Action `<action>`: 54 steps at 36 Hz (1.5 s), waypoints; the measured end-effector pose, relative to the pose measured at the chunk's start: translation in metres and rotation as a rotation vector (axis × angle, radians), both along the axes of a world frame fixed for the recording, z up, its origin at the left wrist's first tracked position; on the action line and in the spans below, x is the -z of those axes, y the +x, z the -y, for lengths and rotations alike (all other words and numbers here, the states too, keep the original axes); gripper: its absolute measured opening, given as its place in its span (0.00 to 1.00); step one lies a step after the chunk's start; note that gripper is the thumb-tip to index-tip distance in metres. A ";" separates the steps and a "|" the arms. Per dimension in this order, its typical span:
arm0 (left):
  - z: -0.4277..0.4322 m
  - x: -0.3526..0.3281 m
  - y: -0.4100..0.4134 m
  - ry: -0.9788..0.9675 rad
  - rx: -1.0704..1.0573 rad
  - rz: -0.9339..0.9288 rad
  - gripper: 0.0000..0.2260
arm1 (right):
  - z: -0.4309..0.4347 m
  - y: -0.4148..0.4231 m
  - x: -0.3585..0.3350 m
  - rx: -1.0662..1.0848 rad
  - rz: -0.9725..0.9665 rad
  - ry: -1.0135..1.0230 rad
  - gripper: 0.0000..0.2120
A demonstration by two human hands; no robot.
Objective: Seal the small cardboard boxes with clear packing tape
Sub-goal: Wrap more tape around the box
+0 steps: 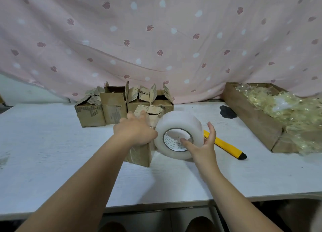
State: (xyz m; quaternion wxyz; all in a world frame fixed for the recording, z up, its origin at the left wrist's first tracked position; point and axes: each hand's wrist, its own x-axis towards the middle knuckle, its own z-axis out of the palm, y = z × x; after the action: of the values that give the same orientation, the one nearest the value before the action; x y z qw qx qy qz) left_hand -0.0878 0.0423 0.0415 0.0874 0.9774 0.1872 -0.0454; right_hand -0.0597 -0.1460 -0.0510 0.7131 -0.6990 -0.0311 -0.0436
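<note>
I'm working from one view only, the camera worn on the person's head. It faces forward and tilts down across the white counter point(52, 144), toward the pink curtain point(156, 40) that fills the upper half at the far side. It sits close: both forearms enter from the bottom edge, and the left hand point(135, 132), right hand point(200, 149) and tape roll point(177, 120) land near mid-frame. The wide lens bows the counter's near edge and reaches a large cardboard box point(252, 118) at the right.
</note>
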 end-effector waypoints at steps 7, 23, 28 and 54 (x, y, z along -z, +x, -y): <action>0.001 0.003 -0.003 -0.016 -0.014 0.099 0.36 | 0.009 0.005 -0.006 -0.021 0.058 -0.238 0.31; -0.009 0.010 -0.024 -0.516 -0.095 0.538 0.48 | -0.033 -0.006 -0.025 0.002 -0.173 0.555 0.34; -0.009 0.012 -0.032 -0.915 -0.104 0.642 0.51 | -0.041 -0.015 -0.039 -0.278 -0.204 0.525 0.31; -0.002 0.068 -0.045 -1.441 -0.056 0.674 0.23 | -0.059 0.013 -0.069 -0.253 0.067 -0.320 0.11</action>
State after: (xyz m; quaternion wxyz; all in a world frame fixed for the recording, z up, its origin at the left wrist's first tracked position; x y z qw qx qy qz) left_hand -0.1325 0.0440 -0.0266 0.7511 0.6362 0.0999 0.1452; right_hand -0.0466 -0.0869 0.0177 0.5914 -0.7920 -0.1489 0.0283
